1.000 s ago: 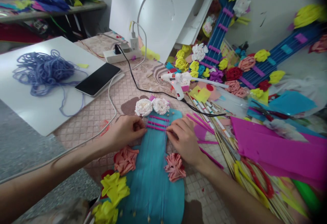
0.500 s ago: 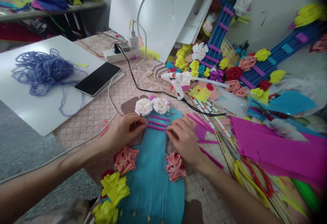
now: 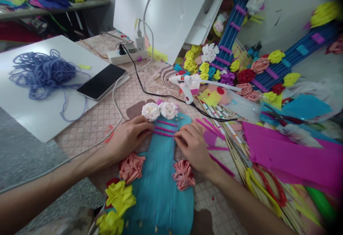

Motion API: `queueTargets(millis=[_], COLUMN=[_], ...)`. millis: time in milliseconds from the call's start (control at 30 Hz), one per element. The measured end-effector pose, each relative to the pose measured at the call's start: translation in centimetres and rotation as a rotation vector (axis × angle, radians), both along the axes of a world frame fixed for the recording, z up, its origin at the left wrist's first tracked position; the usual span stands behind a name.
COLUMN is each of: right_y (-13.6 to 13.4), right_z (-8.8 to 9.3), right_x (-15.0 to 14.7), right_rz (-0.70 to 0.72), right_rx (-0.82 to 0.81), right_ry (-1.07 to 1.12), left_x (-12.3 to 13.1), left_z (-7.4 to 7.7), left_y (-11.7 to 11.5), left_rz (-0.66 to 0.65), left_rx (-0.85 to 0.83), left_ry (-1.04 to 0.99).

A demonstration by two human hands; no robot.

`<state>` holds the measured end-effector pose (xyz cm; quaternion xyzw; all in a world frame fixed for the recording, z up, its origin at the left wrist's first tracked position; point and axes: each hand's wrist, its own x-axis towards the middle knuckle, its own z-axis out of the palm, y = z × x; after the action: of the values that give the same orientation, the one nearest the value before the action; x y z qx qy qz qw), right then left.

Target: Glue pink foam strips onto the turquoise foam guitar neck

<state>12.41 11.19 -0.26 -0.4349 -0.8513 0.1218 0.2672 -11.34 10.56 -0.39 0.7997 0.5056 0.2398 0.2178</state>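
A turquoise paper guitar [image 3: 160, 178] lies in front of me, with thin strings running along its length. Several magenta strips [image 3: 164, 134] cross its neck under or against the strings. My left hand [image 3: 134, 135] is closed in a pinch at the left edge of the neck, at the end of the lowest strip. At the opposite edge my right hand [image 3: 191, 144] pinches the other end of that strip; the fingertips partly hide both ends. White paper flowers [image 3: 168, 110] sit at the head, a coral flower [image 3: 183, 175] on the body's right, yellow flowers [image 3: 120, 197] on the left.
A white glue gun [image 3: 184, 86] with a black cord lies beyond the guitar. Left are a phone [image 3: 102, 81] and purple yarn [image 3: 44, 74] on a white board. Wooden sticks [image 3: 241, 167], scissors [image 3: 278, 188] and magenta paper [image 3: 292, 156] lie right; blue paper guitars [image 3: 230, 38] stand behind.
My left hand has shifted slightly, its fingers drawing a little to the left at the neck's edge. My right hand stays almost in place, and the guitar has not visibly moved.
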Motion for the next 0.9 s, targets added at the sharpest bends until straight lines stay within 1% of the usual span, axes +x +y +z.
queueTargets(millis=[100,200,233,400,500,667,900], right_y=[0.0,0.0,0.0,0.0,0.0,0.0,0.0], right_z=[0.0,-0.1,-0.1,-0.3,-0.3,-0.4,-0.3], right_x=[0.0,0.0,0.0,0.1,0.1,0.1,0.2], right_rz=[-0.002,-0.004,-0.003,0.0,0.004,0.004,0.006], right_rx=[0.0,0.0,-0.001,-0.001,0.006,0.004,0.0], right_ry=[-0.001,-0.001,-0.002,0.004,0.007,0.0,0.008], left_x=[0.0,0.0,0.2,1.5,2.6,3.7,3.9], left_z=[0.2,0.7,0.9,1.8,2.0,2.0,1.4], left_y=[0.0,-0.1,-0.1,0.3,0.7,1.2,1.5], left_rz=[0.004,0.015,-0.004,-0.208,-0.244,-0.25,-0.266], left_rx=[0.008,0.072,0.103,0.206,0.203,0.205,0.214], left_ry=[0.003,-0.008,-0.005,0.087,0.139,0.165,0.139])
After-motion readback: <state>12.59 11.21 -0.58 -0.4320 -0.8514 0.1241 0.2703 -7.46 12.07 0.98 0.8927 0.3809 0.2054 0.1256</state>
